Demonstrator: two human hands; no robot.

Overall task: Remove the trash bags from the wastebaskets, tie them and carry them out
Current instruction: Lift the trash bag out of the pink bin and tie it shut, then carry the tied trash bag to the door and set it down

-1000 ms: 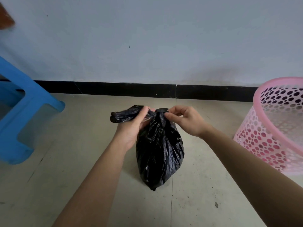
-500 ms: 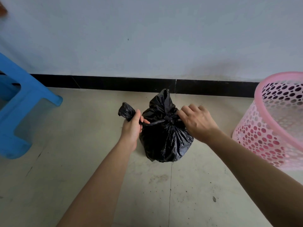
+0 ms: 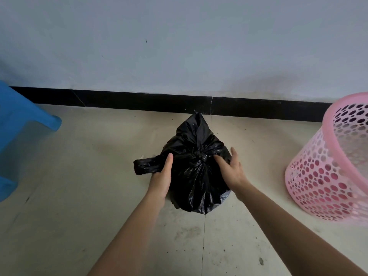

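The bag sits on the floor, tied, with its knot near the top. Half a second ago the left hand was a fist pulling one tail taut toward 9 o'clock, and the right hand was bunched at the knot. Now that tail hangs slack and the right hand has loosened.

The bag's long axis runs from 6 to 12 o'clock in the view. Its round bottom is at 6 and its free upper tail tapers to a point at 12, toward the baseboard. The second tail sticks out sideways toward 9 o'clock.

The left hand holds this side tail. Its thumb lies straight along the bag's left flank, and its other fingers are hidden beneath the plastic. The right hand rests on the bag's right flank with its fingers spread and relaxed, one tip just beside the knot, gripping nothing.

A pink wastebasket leans at 3 o'clock from the bag, apart from it. A blue stool stands well apart at 9 o'clock. The wall rises behind the baseboard.
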